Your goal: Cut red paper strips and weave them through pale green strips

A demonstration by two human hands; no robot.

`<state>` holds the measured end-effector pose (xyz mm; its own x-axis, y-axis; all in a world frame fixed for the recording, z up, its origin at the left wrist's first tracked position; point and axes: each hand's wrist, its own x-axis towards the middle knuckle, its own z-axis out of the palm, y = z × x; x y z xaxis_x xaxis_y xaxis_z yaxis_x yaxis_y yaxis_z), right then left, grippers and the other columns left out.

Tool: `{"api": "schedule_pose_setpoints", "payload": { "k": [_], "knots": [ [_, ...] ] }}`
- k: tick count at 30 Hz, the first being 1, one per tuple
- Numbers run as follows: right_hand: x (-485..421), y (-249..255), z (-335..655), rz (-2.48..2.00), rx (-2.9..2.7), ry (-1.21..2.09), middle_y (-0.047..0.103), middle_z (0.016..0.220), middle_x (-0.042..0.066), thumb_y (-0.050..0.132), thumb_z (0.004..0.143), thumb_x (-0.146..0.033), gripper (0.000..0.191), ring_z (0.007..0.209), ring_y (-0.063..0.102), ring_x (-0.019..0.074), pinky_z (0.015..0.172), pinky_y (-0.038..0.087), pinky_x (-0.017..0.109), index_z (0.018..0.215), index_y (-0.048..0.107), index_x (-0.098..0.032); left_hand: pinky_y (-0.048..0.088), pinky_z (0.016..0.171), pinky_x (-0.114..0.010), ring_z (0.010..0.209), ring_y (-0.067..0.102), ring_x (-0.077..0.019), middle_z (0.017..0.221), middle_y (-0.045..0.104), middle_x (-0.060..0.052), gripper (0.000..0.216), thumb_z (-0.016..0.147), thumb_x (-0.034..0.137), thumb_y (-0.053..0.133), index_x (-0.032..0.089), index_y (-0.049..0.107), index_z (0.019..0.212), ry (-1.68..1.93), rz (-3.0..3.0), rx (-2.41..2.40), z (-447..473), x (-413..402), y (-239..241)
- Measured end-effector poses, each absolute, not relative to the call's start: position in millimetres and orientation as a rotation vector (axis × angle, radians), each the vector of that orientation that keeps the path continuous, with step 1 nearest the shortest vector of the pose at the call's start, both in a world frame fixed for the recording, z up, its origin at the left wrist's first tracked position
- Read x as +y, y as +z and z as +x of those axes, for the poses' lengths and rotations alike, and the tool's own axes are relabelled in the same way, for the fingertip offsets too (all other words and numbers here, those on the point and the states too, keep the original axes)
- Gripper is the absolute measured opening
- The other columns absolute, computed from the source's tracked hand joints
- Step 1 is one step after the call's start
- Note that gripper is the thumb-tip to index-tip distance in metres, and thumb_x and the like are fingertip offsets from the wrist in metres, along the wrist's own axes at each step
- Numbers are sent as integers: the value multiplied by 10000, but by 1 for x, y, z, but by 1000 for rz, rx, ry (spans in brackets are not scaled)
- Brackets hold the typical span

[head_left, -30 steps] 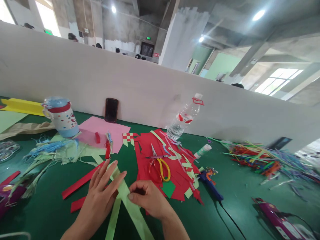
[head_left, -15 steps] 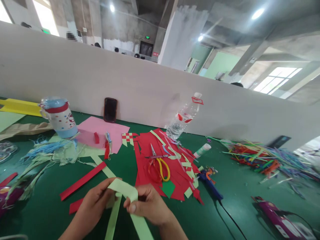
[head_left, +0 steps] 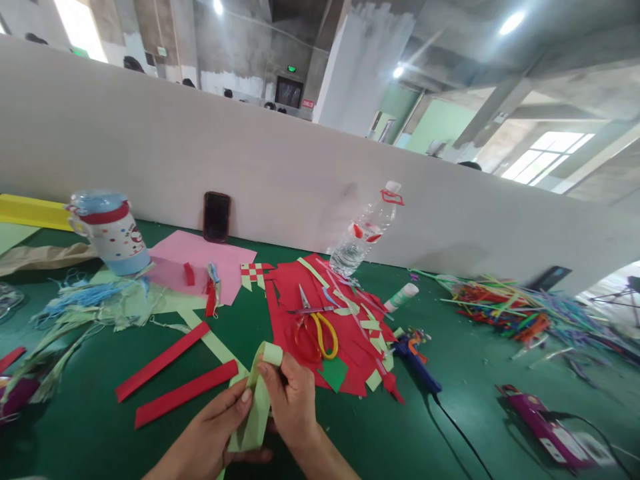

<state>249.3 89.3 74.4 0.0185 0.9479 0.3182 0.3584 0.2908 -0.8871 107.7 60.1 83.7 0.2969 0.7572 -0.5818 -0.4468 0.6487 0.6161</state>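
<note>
Both my hands hold one light green paper strip (head_left: 256, 400) just above the green table, low in the middle of the view. My left hand (head_left: 220, 427) pinches the lower part of the strip from the left. My right hand (head_left: 290, 400) grips its upper part, where the strip bends over into a loop. Two red paper strips (head_left: 175, 380) lie flat on the table just left of my hands. Another green strip (head_left: 213, 340) lies beyond them.
Yellow and red scissors (head_left: 315, 330) rest on cut red paper (head_left: 300, 300). A blue glue gun (head_left: 415, 357) with a cord lies to the right. Behind stand a water bottle (head_left: 363, 237), a patterned mug (head_left: 113, 233), a phone (head_left: 217, 217) and pink paper (head_left: 200, 263). Coloured strips (head_left: 520, 313) pile at right.
My left hand lifted off the table and closed on the green strip. Both hands raised the strip and folded it into a loop. The second red strip is uncovered now.
</note>
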Motion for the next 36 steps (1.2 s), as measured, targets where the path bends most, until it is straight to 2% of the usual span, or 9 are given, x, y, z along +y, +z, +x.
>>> {"api": "schedule_pose_setpoints", "payload": {
  "k": [4,9,14,19,24,26,31,34,36],
  "knots": [
    [89,74,248,-1244,-1615,552,593,621,-1,533,971,-366,296,549,518,126,532,387,221,829,688,-157,593,705,-452,880,695,-294,947,746,-99,598,659,588,822,197,721,1100,779,433,885,108,57,84],
    [89,71,245,-1271,-1670,379,640,638,19,519,987,-368,306,569,583,146,556,413,230,852,702,-163,545,683,-363,725,639,-192,802,702,-51,559,710,600,782,207,696,1098,736,553,810,107,54,79],
    [89,70,244,-1277,-1737,220,633,615,38,485,1011,-375,375,564,582,163,557,410,252,771,683,-165,501,676,-318,794,633,-191,835,684,-36,536,670,516,851,225,670,1082,672,603,755,103,58,76],
    [89,71,245,-1261,-1769,229,622,632,35,498,1005,-341,324,595,581,167,588,423,258,784,672,-181,450,649,-298,679,606,-158,716,667,-16,477,703,544,816,202,661,998,662,556,791,105,58,72],
    [89,74,247,-1250,-1710,486,585,663,4,603,915,-329,195,604,554,148,573,431,238,788,653,-190,318,532,-242,530,451,-89,568,534,54,498,626,589,847,195,655,863,731,524,818,106,62,68],
    [91,77,248,-1247,-1599,669,575,677,-13,672,845,-326,137,601,535,137,555,430,227,824,653,-191,281,516,-232,528,407,-72,590,513,64,506,593,598,861,198,648,818,792,513,823,104,67,69],
    [98,81,246,-1143,-1240,1148,632,844,-1,789,711,-345,428,608,563,122,560,468,232,1075,610,-210,374,603,-256,614,466,-91,739,595,23,424,665,568,828,205,673,820,861,516,810,95,72,77],
    [99,81,246,-964,-1236,1547,605,664,-45,792,747,-423,424,496,566,112,513,437,221,1045,592,-197,373,592,-265,589,469,-97,669,565,13,418,702,572,798,175,686,770,802,544,777,91,69,79],
    [98,82,246,-883,-1244,1716,588,611,-50,800,746,-473,405,492,580,118,506,430,214,957,612,-184,303,526,-249,509,399,-71,588,501,32,450,692,589,797,157,672,718,752,566,752,91,66,79]
  ]
}}
